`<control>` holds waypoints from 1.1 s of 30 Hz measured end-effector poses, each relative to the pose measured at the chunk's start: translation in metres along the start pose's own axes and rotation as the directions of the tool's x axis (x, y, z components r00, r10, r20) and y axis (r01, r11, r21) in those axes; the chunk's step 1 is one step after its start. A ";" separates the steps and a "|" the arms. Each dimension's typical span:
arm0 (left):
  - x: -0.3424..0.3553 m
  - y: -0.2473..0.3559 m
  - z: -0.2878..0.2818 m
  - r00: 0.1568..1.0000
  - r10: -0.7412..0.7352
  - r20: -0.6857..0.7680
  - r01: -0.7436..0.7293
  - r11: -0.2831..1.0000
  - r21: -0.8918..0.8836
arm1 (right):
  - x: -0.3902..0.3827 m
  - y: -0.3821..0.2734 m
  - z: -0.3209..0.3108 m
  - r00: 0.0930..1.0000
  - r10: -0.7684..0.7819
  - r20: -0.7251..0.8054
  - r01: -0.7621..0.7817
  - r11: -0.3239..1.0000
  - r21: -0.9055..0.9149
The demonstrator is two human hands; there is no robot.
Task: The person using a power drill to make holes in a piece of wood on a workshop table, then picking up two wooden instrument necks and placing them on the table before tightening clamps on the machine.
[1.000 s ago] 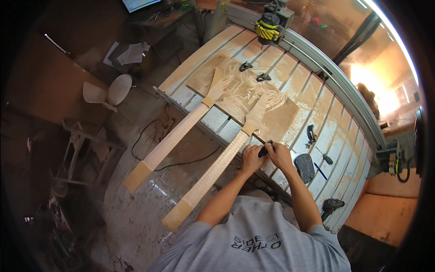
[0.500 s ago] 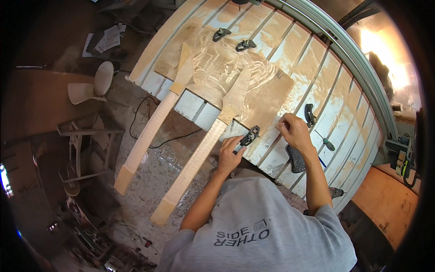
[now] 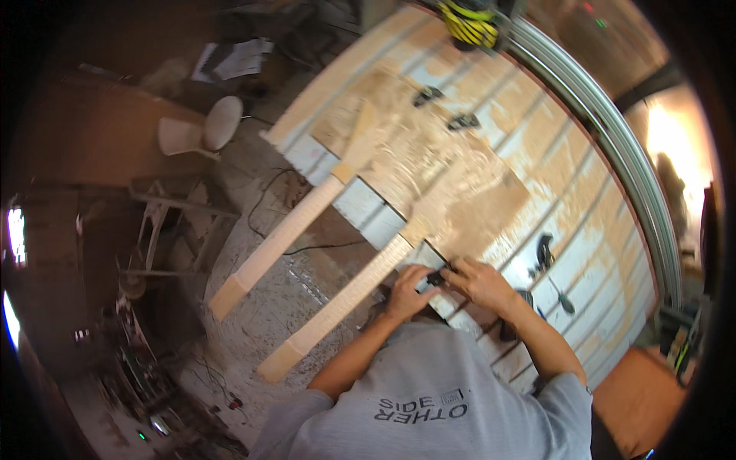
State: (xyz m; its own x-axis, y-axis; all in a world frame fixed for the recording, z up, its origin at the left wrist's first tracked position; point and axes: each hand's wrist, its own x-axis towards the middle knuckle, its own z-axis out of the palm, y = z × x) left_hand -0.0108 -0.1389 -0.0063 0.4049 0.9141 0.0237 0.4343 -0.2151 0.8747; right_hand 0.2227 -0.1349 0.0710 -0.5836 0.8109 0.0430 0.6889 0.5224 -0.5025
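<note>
Two long pale wooden neck-shaped blanks jut off the slatted machine table [image 3: 584, 247] toward the lower left: a near blank [image 3: 345, 303] and a far blank [image 3: 284, 238]. Their heads lie on a carved wooden panel [image 3: 452, 180]. My left hand [image 3: 406, 293] and my right hand [image 3: 481, 284] meet at a small black clamp [image 3: 437, 277] beside the near blank, at the table's front edge. Fingers of both hands close on the clamp and hide most of it.
Two more black clamps [image 3: 427, 95] [image 3: 463, 121] sit at the panel's far side, another [image 3: 544, 251] to my right beside a screwdriver [image 3: 561, 299]. A yellow machine head [image 3: 469, 23] hangs over the far end by a metal rail [image 3: 613, 153]. A white stool [image 3: 203, 130] and cables lie on the dusty floor.
My view has swung and come closer to the table. My right hand has moved left from the table slats and joined my left hand on the black clamp.
</note>
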 end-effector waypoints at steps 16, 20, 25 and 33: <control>-0.004 -0.008 0.005 0.997 0.078 -0.022 -0.078 0.997 -0.012 | 0.022 0.022 0.015 0.969 -0.182 0.165 0.213 0.956 -0.200; -0.008 -0.014 0.002 0.991 0.123 -0.045 -0.124 0.992 -0.025 | 0.015 -0.021 0.033 0.968 0.246 -0.043 -0.249 0.961 -0.123; -0.003 -0.021 0.010 0.991 0.131 -0.010 -0.132 0.990 -0.046 | 0.011 -0.059 0.072 0.681 0.649 -0.340 -0.682 0.731 0.029; -0.036 -0.018 -0.015 0.968 0.251 0.000 -0.251 0.966 -0.061 | 0.016 -0.026 0.051 0.968 0.238 -0.075 -0.248 0.891 -0.380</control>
State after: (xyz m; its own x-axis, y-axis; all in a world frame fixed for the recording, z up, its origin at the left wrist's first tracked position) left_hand -0.0450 -0.1632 -0.0156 0.5008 0.8309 0.2426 0.2688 -0.4158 0.8688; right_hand 0.1737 -0.1492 0.0408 -0.3690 0.9293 -0.0137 0.9221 0.3642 -0.1305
